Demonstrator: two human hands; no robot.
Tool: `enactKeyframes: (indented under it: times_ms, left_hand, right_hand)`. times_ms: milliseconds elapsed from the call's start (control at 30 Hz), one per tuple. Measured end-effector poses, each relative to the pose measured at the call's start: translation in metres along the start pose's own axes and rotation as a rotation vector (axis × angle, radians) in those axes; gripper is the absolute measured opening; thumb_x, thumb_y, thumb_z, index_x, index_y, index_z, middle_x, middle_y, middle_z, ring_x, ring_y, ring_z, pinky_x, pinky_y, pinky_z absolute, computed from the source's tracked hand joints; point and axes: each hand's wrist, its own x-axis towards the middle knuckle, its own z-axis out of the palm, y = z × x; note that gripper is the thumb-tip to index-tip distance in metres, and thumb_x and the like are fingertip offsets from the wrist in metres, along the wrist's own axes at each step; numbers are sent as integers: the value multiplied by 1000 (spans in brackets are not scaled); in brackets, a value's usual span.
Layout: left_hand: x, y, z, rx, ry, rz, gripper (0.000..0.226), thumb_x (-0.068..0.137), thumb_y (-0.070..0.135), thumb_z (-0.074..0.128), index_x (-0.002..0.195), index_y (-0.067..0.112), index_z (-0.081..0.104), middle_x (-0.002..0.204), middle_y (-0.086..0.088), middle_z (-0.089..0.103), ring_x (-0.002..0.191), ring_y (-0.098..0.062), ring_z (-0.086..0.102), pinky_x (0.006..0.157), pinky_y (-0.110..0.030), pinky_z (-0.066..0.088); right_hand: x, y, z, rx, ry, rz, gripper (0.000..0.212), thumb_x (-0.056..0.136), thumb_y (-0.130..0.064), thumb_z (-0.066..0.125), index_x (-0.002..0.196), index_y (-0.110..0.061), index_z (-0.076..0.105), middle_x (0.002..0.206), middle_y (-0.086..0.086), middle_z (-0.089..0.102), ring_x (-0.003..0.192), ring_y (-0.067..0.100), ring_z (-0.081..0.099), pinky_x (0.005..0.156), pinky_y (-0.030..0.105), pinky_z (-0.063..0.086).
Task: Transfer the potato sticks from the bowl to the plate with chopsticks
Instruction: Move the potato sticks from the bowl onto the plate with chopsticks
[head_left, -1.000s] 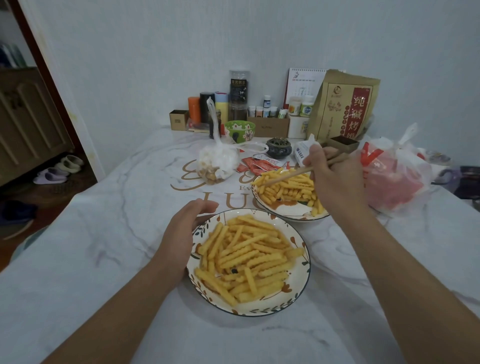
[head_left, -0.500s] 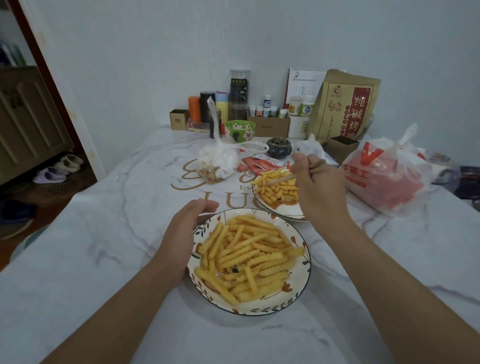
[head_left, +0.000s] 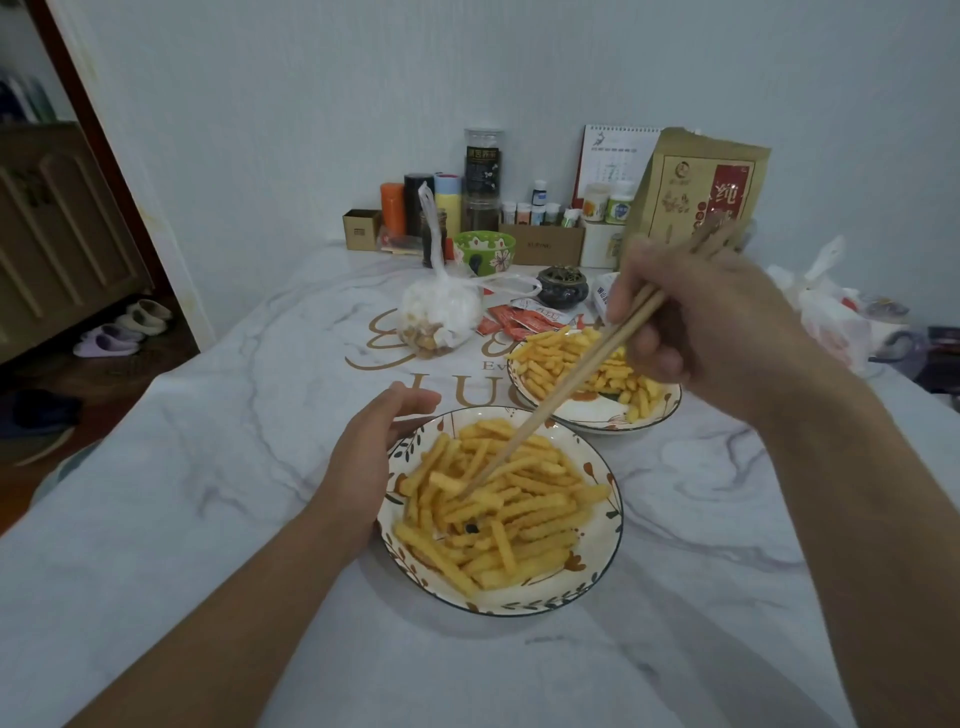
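Note:
A near dish (head_left: 597, 577) with a leaf-patterned rim holds a heap of yellow potato sticks (head_left: 519, 514). Behind it to the right stands a second dish (head_left: 592, 415) with fewer potato sticks (head_left: 550, 358). My left hand (head_left: 363, 462) rests against the near dish's left rim, fingers relaxed. My right hand (head_left: 706, 332) hovers over the far dish and grips wooden chopsticks (head_left: 566, 395). The chopsticks slant down to the left, and their tips reach into the near heap. I cannot tell whether the tips pinch a stick.
A knotted plastic bag of snacks (head_left: 439, 317), red sauce packets (head_left: 524, 322) and a dark incense pot (head_left: 563, 286) lie behind the dishes. Jars, bottles, a green cup (head_left: 485, 252) and a brown paper bag (head_left: 701, 192) line the wall. A red-and-white plastic bag (head_left: 836, 317) sits right.
My right hand rose from the far dish and swung the chopsticks toward me; their tips now dip into the near heap. The left hand has stayed at the rim.

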Motion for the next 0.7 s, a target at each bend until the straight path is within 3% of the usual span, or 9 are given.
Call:
enactKeyframes:
  times_ms: [167,233,300,400,500,567,700]
  left_hand:
    - [-1,1,0,1,-2,-8,43,106,48,46,101,24,81,114,-3,79,113,-26,73,100,-52,57]
    - [-2,2,1,6,-7,2,43,106,47,46,100,25,81,115,-2,79,114,-25,72,101,-51,57]
    - [-2,2,1,11,-3,3,42,107,47,46,100,24,81,116,-2,78,114,-23,72,101,-51,56]
    - [-1,0,0,27,-12,18,42,107,47,45,98,27,81,119,0,77,117,-22,70,104,-52,54]
    - [-1,1,2,59,-13,28,41,106,46,44,100,29,80,120,2,77,116,-19,71,105,-51,54]
    - [-3,1,2,83,-13,39,39,104,47,46,98,32,81,119,5,77,117,-16,70,108,-53,52]
    - [-3,3,2,87,-14,28,34,101,46,49,97,34,81,119,6,76,118,-19,70,108,-55,52]
  right_hand:
    - [0,7,24,-232,-155,20,49,106,-34,48,72,-7,71,57,15,50,43,23,39,43,28,28]
    - [-1,6,22,-238,-133,7,48,105,-36,49,72,-9,72,55,13,50,42,22,39,41,27,30]
    - [0,3,14,-128,14,-55,49,105,-35,50,66,-14,71,52,8,50,40,19,38,38,23,29]
    - [9,8,2,62,388,-177,43,107,-29,50,71,-13,69,54,4,51,41,15,39,38,23,30]
    - [19,31,-5,-50,730,-185,39,105,-35,52,77,-14,69,60,0,59,50,12,50,47,29,40]
    - [22,47,-3,-135,760,-160,39,105,-37,52,75,-18,69,58,-3,59,51,14,52,51,33,43]
    - [25,65,12,-155,686,-133,41,106,-33,50,72,-15,65,55,2,54,45,16,48,43,28,39]
